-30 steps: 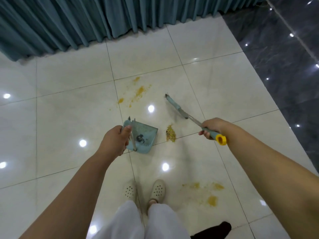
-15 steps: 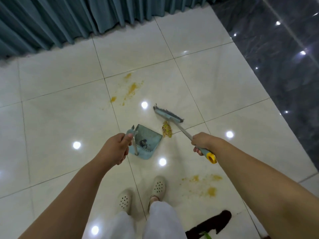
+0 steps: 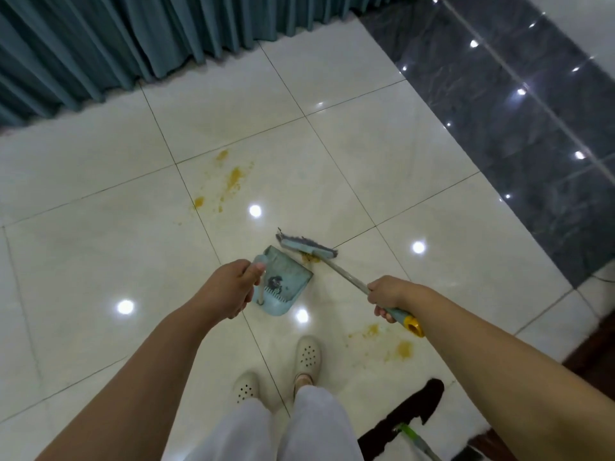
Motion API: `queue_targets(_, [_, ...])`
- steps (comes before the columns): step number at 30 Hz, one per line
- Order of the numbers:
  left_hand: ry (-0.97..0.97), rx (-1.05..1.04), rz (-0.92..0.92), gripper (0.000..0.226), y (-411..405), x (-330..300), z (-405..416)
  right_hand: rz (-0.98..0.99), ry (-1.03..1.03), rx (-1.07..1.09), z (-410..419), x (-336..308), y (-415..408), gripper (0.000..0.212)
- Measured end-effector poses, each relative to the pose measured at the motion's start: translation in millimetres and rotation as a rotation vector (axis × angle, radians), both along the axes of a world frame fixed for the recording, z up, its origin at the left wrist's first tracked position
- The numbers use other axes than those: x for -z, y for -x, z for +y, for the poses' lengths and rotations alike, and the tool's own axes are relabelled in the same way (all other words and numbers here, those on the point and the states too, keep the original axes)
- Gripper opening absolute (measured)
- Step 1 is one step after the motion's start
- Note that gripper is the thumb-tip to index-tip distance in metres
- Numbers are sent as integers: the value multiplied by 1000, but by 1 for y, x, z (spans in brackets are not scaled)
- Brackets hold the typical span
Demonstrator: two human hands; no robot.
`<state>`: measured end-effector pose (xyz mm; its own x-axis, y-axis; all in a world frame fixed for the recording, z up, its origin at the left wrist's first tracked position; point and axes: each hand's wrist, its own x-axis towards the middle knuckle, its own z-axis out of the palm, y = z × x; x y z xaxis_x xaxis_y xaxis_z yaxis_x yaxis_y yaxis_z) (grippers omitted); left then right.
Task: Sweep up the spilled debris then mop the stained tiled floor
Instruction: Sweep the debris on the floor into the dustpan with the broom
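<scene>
My left hand grips the upright handle of a light blue dustpan standing on the cream tiled floor. My right hand grips the broom near its yellow-capped end. The broom head lies against the pan's open front edge. A little yellow debris shows just under the bristles. Dark bits lie inside the pan. Yellow stains mark the tile beyond the pan, and more yellow stains lie near my right foot.
Teal curtains hang along the far edge of the floor. Dark marble flooring runs on the right. A black mop head with a green and grey pole lies at the bottom right. My feet in white clogs stand just behind the dustpan.
The broom head has swung down and left, from raised beyond the debris pile onto the dustpan's mouth. Most of the pile has gone from the tile. My left hand kept holding the pan.
</scene>
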<state>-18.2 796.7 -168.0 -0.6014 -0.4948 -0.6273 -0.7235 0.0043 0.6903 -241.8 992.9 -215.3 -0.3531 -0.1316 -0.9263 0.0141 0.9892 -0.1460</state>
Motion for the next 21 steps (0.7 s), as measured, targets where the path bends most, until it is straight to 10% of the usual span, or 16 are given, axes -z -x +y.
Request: queue_targets(21, [-1,104,-54,41,-12,26,-6,-45,42,384,4,29,-21,27])
